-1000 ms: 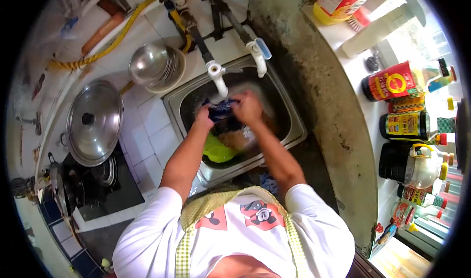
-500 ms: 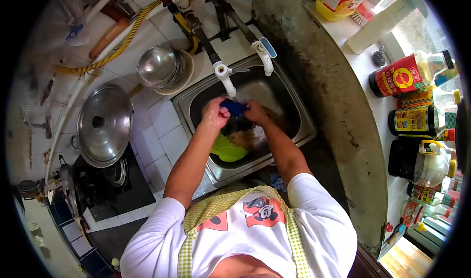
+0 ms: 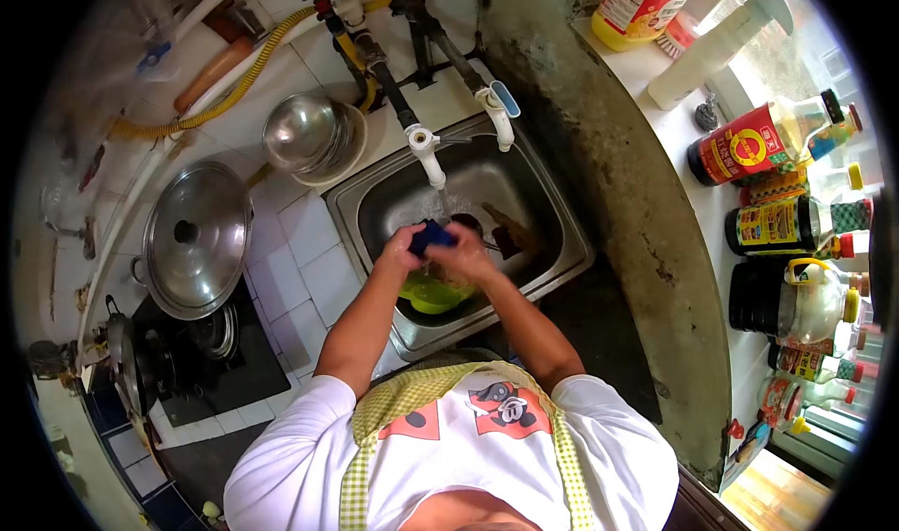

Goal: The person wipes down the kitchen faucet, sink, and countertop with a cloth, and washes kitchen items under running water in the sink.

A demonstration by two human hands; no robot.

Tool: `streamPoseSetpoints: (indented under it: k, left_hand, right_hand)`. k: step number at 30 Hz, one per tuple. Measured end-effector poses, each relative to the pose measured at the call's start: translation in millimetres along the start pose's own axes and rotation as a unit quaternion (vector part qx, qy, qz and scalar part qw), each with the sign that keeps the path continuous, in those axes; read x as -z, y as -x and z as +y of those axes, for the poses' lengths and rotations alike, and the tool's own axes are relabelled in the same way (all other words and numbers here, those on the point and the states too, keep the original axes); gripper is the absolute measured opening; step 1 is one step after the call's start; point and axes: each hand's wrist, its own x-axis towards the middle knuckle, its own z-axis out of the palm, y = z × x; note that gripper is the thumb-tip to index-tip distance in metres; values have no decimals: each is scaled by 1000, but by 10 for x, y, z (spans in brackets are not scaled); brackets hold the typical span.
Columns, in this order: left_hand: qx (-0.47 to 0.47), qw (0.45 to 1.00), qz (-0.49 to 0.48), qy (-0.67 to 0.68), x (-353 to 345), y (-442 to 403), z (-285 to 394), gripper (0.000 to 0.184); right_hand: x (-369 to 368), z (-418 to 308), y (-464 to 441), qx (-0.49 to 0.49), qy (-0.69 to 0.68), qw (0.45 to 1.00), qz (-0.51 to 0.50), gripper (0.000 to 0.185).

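A dark blue cloth [image 3: 432, 238] is bunched up between my hands over the sink [image 3: 552, 283]. My left hand [image 3: 403, 246] is closed on its left side, wet and under the tap's stream. My right hand [image 3: 465, 256], smeared by motion, presses around the cloth's right side. Water runs from the white tap [image 3: 430, 164] just beyond them. Beneath my hands a bright green bowl [image 3: 433, 297] sits in the sink, partly covered by them. Beside it lie a dark round item and a brown long item [image 3: 508, 231] whose kinds I cannot make out.
Stacked metal bowls [image 3: 302, 136] stand left of the sink. A lidded steel pan [image 3: 187, 241] and a black stove [image 3: 220, 362] are farther left. Several sauce bottles [image 3: 744, 147] line the right-hand ledge, above a curved concrete wall [image 3: 646, 203]. A second white tap [image 3: 501, 110] is at the back.
Both hands and the blue cloth have come nearer to me, away from the tap's mouth. The cloth is more bunched, and more of the sink's back shows. The view has shifted slightly.
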Motion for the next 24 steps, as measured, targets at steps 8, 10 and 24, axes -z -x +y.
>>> streamPoseSetpoints:
  k: [8,10,24]
  left_hand:
    - [-66,994,-81,38,-652,398,-340,34]
    - [-175,980,-40,-88,-834,626,-362,55]
    - [-367,512,119,-768,-932,657,-245,63]
  right_hand:
    - [131,358,-328,-24,-588,805,79,29]
    - [227,477,-424,-34,-557,825,91,27]
    - [462,189,-782,-148,93,910,377,17]
